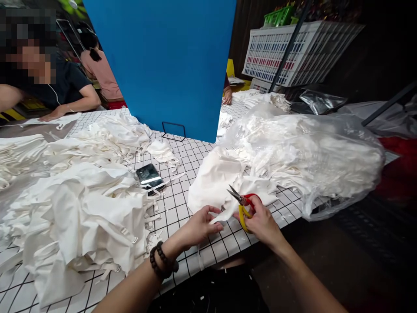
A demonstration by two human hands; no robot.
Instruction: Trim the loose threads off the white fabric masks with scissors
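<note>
Gridded white table (182,204): fabric heaps, phone (149,176), bagged cloth. Left hand (198,226) pinches white fabric piece (224,215) at near edge; right hand (260,224) grips red-and-yellow scissors (243,202), blades parted beside it.

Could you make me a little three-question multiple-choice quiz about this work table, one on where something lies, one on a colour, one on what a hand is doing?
1. Where does the phone lie?
A. on the gridded table between the white cloth heaps
B. inside the clear plastic bag
C. on the blue board

2. What colours are the scissors' handles?
A. black and white
B. red and yellow
C. green and blue

3. What is the left hand doing?
A. resting flat on the phone
B. pinching a white cloth piece
C. hanging empty off the table

Answers: 1 A, the phone sits on bare grid squares of the table. 2 B, the scissors in the right hand show both. 3 B, its fingers close on the white cloth piece.
</note>
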